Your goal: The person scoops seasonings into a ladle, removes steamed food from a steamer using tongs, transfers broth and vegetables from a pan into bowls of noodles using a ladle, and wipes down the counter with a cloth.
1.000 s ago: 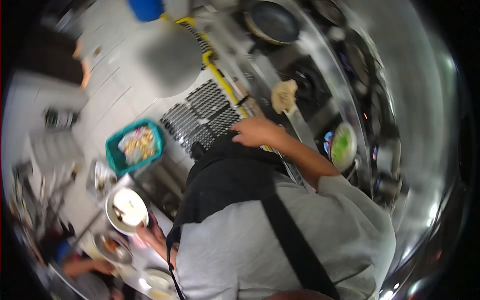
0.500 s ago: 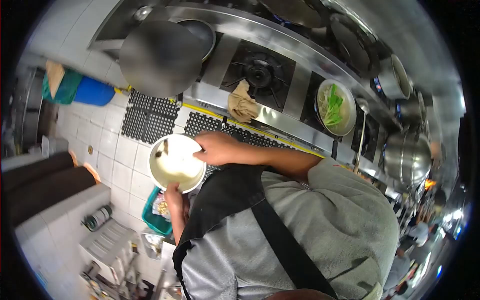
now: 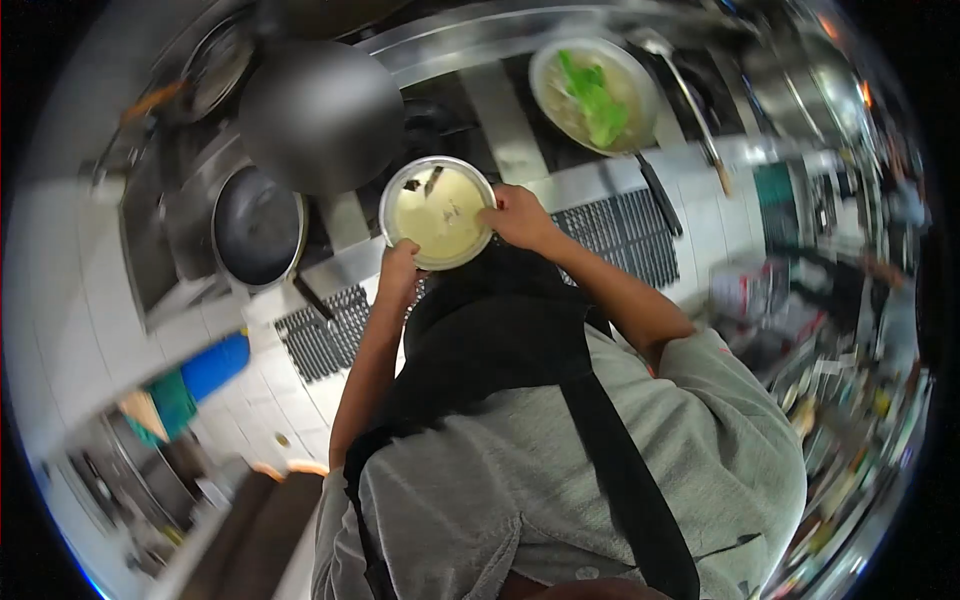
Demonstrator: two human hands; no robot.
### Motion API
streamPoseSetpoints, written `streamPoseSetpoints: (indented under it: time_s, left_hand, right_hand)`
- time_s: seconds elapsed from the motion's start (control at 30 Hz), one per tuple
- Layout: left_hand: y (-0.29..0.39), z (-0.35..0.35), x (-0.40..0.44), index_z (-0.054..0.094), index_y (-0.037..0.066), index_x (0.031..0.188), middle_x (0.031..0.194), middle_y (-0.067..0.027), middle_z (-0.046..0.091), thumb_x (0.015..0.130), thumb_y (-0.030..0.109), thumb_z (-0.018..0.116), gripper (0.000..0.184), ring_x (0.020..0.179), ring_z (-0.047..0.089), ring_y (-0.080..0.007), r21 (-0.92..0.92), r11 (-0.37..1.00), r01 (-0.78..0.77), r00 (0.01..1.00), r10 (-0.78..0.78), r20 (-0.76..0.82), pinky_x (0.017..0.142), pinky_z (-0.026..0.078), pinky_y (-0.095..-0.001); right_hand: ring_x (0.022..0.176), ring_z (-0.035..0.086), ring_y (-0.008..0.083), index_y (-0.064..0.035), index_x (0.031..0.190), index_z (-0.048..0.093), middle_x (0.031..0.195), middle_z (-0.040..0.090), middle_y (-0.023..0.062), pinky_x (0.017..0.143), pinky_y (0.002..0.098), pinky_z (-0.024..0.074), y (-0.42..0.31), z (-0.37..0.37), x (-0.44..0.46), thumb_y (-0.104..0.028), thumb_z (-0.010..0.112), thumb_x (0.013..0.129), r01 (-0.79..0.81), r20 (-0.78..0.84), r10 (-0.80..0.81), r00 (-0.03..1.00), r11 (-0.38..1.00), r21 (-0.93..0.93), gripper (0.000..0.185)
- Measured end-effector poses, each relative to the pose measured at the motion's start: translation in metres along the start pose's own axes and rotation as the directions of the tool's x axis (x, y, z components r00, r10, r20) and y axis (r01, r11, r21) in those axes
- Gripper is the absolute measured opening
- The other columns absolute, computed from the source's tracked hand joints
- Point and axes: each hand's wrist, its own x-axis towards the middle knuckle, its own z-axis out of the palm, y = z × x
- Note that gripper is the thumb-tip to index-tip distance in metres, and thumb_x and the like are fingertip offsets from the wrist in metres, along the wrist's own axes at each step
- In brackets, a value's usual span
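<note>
A round bowl (image 3: 438, 214) of pale yellow liquid, with a few dark pieces afloat near its far rim, is held between my two hands in front of the stove. My left hand (image 3: 400, 272) grips the near left side of the rim, thumb on top. At the right side, my right hand (image 3: 522, 217) clasps the rim, its thumb over the edge. The fingers beneath the bowl are mostly hidden. Beyond the bowl lies a burner, partly covered by it.
Right of the bowl, a pan (image 3: 648, 108) with green leaves (image 3: 597, 100) in liquid sits on the stove, a long-handled ladle (image 3: 690, 100) beside it. A dark frying pan (image 3: 258, 225) stands at left. A blurred round patch hides part of the stove. Black perforated mats (image 3: 625, 240) lie on the floor.
My body has turned right toward the stove. The bowl, in both hands, has moved from over the floor to the stove's front edge. The tan cloth is out of sight.
</note>
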Motion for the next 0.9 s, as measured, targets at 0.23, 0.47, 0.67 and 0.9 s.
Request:
streamPoseSetpoints:
  time_s: [0.23,0.47,0.67,0.9]
  left_hand:
    - [0.004,-0.017,0.072,0.054,-0.002,0.140,0.132,-0.0210,0.063,0.093,0.017,0.050,0.051,0.116,0.067,-0.0376,0.108,0.987,0.122,0.963,-0.144,0.228,0.094,0.060,-0.0544]
    - [0.017,-0.025,0.099,0.041,-0.014,0.140,0.127,-0.0316,0.056,0.093,0.021,0.044,0.059,0.111,0.064,-0.0491,0.297,0.933,0.202,0.962,-0.245,0.118,0.092,0.059,-0.0511]
    - [0.037,-0.028,0.124,0.039,-0.014,0.144,0.130,-0.0337,0.057,0.097,0.026,0.043,0.062,0.118,0.062,-0.0473,0.310,0.866,0.393,0.874,-0.456,0.165,0.094,0.058,-0.0516]
    - [0.050,-0.022,0.096,0.037,-0.012,0.148,0.144,-0.0308,0.051,0.096,0.024,0.044,0.064,0.132,0.054,-0.0479,0.247,0.877,0.411,0.875,-0.456,0.164,0.104,0.053,-0.0566]
  right_hand:
    - [0.088,0.074,0.0325,-0.0078,0.106,0.073,0.093,0.076,0.0157,0.080,0.0459,0.0574,0.013,0.044,-0.052,-0.046,0.070,0.091,-0.329,-0.227,0.370,0.901,0.923,0.201,0.041]
    - [0.091,0.072,0.0364,-0.0086,0.103,0.074,0.095,0.076,0.0160,0.082,0.0465,0.0553,0.002,0.082,-0.252,-0.039,0.072,0.092,-0.456,-0.512,0.612,0.602,0.791,0.408,0.032]
    - [0.096,0.074,0.0372,-0.0047,0.113,0.074,0.101,0.076,0.0215,0.084,0.0468,0.0558,-0.016,0.118,-0.513,-0.038,0.069,0.094,-0.650,-0.680,0.581,-0.447,0.311,0.693,0.039]
    - [0.082,0.075,0.0357,0.0103,0.115,0.063,0.099,0.070,0.0252,0.065,0.0442,0.0615,0.093,0.231,-0.779,-0.035,0.067,0.097,0.238,0.053,0.743,-0.667,0.144,0.961,0.049]
